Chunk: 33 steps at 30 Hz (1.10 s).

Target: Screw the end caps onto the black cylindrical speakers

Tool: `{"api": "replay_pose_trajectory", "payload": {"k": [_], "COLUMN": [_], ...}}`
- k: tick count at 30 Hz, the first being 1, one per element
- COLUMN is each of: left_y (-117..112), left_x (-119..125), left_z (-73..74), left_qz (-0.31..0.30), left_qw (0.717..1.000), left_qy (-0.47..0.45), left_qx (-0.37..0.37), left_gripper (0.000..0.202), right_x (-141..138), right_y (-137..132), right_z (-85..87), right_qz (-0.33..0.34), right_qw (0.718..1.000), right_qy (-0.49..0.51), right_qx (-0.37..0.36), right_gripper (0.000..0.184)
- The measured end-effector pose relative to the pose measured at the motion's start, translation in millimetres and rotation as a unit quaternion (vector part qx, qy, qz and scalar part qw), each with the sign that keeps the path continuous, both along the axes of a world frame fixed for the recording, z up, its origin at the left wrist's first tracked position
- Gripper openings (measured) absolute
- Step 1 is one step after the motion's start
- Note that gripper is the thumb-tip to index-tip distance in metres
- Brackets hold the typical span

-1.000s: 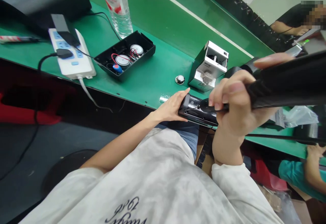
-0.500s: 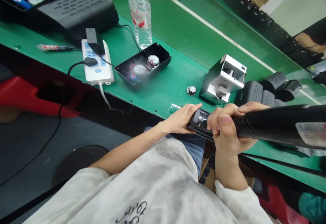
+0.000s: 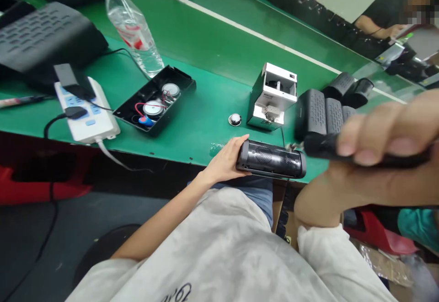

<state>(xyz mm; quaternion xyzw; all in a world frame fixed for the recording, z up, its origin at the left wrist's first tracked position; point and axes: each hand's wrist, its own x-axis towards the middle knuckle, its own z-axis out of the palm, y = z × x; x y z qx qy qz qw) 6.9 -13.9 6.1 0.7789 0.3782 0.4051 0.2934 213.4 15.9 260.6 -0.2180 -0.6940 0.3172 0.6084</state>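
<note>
A black speaker (image 3: 274,158) with a perforated grille lies at the bench's front edge, long side across my body. My left hand (image 3: 228,158) is closed around its left end. My right hand (image 3: 387,132) is wrapped around a black electric screwdriver (image 3: 318,145), raised close to the camera. The screwdriver points left, its metal tip (image 3: 295,147) showing near the speaker's right end; I cannot tell whether they touch. Just behind the speaker stands a silver and black screw feeder (image 3: 272,98), and left of that a small round white-topped part (image 3: 235,119).
Left on the green bench (image 3: 209,105) lie an open black housing (image 3: 157,105) with round drivers and wires, a water bottle (image 3: 133,29) and a white power strip (image 3: 89,119) with cables. Several black speakers (image 3: 317,110) stand behind the screwdriver. Another person (image 3: 380,13) is beyond the partition.
My right hand has lifted the screwdriver off to the right and nearer the camera, uncovering the speaker. My left hand stays on the speaker's left end. The view has shifted to the right.
</note>
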Motion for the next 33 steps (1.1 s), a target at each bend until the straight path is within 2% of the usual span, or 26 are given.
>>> {"api": "replay_pose_trajectory", "payload": {"k": [2,4,5,8,10,12,15,19,22,24,25,27,31,33], "left_y": [1,1,1,1,0,0,0,0,1,2,2,3,5,6], "left_x": [0,-1,-1,-1,-2,-2,-3,-4,-3,-2,-1,0,1,1], "left_z": [-2.1,-3.0,-3.0,-1.3,-0.1,0.6,0.4,-0.3,-0.3,-0.7,-1.3,-3.2,-9.1,-11.7], "left_qz": [0.001,0.004,0.005,0.008,0.009,0.009,0.008,0.008,0.009,0.009,0.01,0.01,0.005,0.005], "left_qw": [1.0,1.0,1.0,1.0,1.0,1.0,1.0,1.0,1.0,1.0,1.0,1.0,1.0,1.0], "left_qy": [0.0,0.003,0.005,0.009,0.005,0.004,0.006,0.008,0.011,0.013,0.012,0.007,-0.006,-0.009], "left_qx": [0.002,0.0,-0.002,-0.007,-0.011,-0.015,-0.017,-0.014,-0.009,-0.003,0.001,0.01,0.02,0.018], "left_gripper": [0.145,0.146,0.147,0.148,0.148,0.147,0.147,0.148,0.149,0.15,0.15,0.15,0.148,0.147], "right_x": [7,5,2,-6,-8,-8,-7,-3,-1,-2,-4,-7,0,12], "right_y": [30,67,85,128,144,151,156,162,158,145,135,110,49,20], "right_z": [4.7,-4.4,-11.7,-33.1,-42.7,-48.4,-52.4,-55.7,-54.2,-48.3,-43.7,-32.6,-13.5,-8.4], "right_qz": [-0.078,-0.173,-0.191,-0.218,-0.236,-0.247,-0.228,-0.221,-0.234,-0.242,-0.24,-0.223,-0.181,-0.146], "right_qw": [0.988,0.953,0.945,0.954,0.959,0.96,0.97,0.974,0.971,0.969,0.97,0.972,0.969,0.979], "right_qy": [0.095,0.173,0.176,0.111,0.069,0.058,0.046,0.042,0.028,0.028,0.036,0.071,0.144,0.13], "right_qx": [0.091,0.178,0.199,0.173,0.144,0.122,0.065,0.009,-0.032,-0.035,-0.022,0.021,0.083,0.053], "right_gripper": [0.037,0.018,0.014,0.022,0.025,0.036,0.058,0.075,0.078,0.067,0.055,0.031,0.009,0.024]}}
